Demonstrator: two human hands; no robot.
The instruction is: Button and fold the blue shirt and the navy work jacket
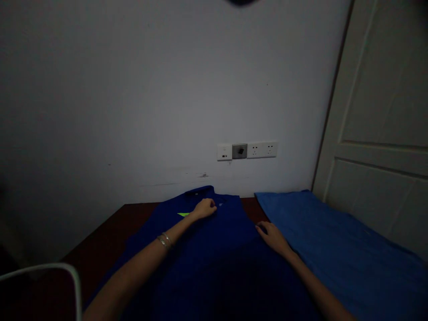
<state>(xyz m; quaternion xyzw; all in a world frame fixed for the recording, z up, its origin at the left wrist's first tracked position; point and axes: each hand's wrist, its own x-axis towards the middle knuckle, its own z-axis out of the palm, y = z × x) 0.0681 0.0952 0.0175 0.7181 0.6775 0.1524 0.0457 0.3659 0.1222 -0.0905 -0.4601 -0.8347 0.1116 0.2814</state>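
Note:
A dark blue collared shirt [200, 254] lies spread out in front of me, its collar towards the wall and a lime-green patch [182, 214] on its chest. Curled just below the collar, my left hand [204, 208] has its thumb and fingers closed on the shirt front; the fingertips are partly hidden. Two thin bracelets [164, 240] circle that wrist. At the shirt's right edge, my right hand [272, 236] has thumb and forefinger bent towards each other, pinching the cloth. Dim light obscures the lower part of the shirt.
The shirt rests on a dark red-brown surface [110, 234] against a pale wall [167, 98]. Lighter blue cloth [321, 236] covers the right side, beside a panelled door [384, 111]. Wall sockets [261, 150] sit above the surface. A pale curved rail [50, 266] stands at the lower left.

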